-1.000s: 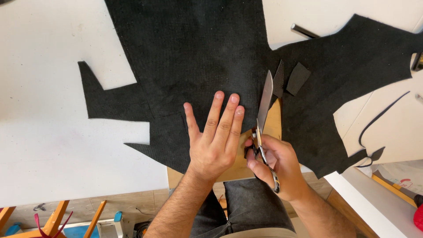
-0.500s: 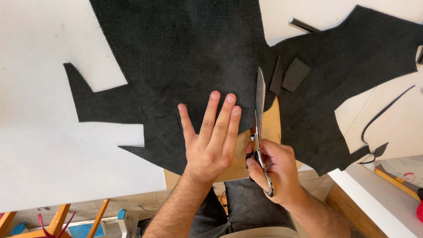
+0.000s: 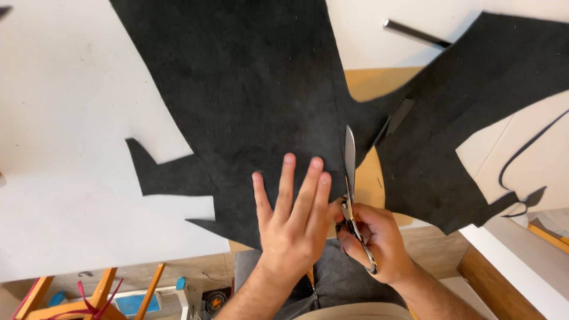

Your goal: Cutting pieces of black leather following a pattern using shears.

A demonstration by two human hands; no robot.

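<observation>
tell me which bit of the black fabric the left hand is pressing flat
The large black piece left of the scissors, under the left hand. The other piece, right of the blades, lies untouched; the right hand holds the scissors.

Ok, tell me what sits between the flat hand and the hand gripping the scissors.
Head view: nothing separates them. The left hand lies flat on the black fabric, its edge against the right hand holding the scissors.

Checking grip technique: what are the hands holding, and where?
Right hand grips scissors by the handle loops. Left hand holds nothing, pressing flat on black fabric.

Scissors in black fabric
</observation>
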